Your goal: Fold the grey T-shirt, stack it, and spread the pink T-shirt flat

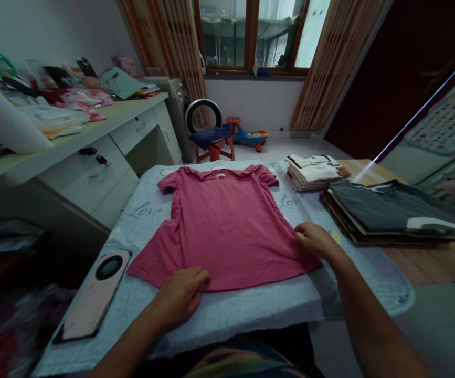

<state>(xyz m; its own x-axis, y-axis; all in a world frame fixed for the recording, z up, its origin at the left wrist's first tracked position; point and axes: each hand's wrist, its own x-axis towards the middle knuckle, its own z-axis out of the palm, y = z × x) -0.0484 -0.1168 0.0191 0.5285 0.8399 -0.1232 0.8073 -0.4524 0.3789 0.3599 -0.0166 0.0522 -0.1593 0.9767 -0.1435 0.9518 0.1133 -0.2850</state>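
**Pink shirt spread flat, a hand at its hem and a hand at its side**

In the head view, the pink shirt (223, 220) lay flat on a pale blue cloth (219, 315) that covered the tabletop (427, 262). Its collar pointed away from the person and its short sleeves were spread out.

The left hand (180, 296) rested palm down on the shirt's near hem, with its fingers bent over the edge. The fingertips were tucked out of sight, so I could not tell whether they pinched the fabric or only pressed on it. The right hand (316, 239) sat at the shirt's right side seam with loosely curled fingers touching the cloth. Its grip could not be made out either. Both forearms ran off the bottom of the frame.

Left of the shirt, near its lower corner, a phone (93, 294) lay face down on the blue cloth, its near end blurred. Right of the shirt's far sleeve stood a cream stack (314, 170) of folded clothes. Just beside that, further right, was a dark stack (392, 210) whose lower layers showed only as edges.

Well left of the shirt, a desk (105, 157) with drawers carried clutter too smeared to identify. Beyond the collar, a red stool (213, 142) and a toy car (246, 134) stood on the floor under a window (251, 37), whose top was cut off. The corners of the frame were dark and distorted.
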